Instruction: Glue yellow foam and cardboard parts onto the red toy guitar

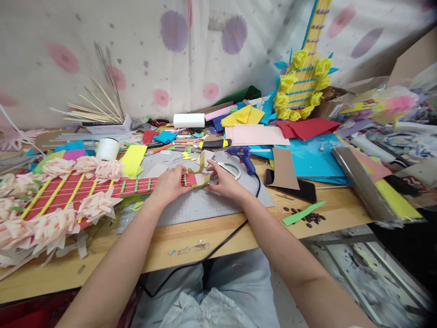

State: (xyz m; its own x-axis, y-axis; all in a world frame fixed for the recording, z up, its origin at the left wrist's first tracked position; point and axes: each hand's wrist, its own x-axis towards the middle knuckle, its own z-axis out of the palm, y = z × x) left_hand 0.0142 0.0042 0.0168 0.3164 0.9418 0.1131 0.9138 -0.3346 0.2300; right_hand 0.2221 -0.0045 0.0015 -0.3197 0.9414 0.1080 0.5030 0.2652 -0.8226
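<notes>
red paper guitar (82, 191) is pinched at neck by left hand (171, 183); right hand (223, 179) is part-spread at olive strips (202, 160), contact can't be told; blue glue gun (243, 157) is placed just beyond.

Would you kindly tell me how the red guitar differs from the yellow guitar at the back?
The red guitar lies along the table, its neck in the left hand; the yellow guitar stands nearly upright at the back. Pale pink flowers edge the red guitar, yellow flowers the yellow guitar. The red guitar's body has yellow bars, the yellow guitar's blue bars. Both are guitar-shaped with flower-edged bodies.
</notes>
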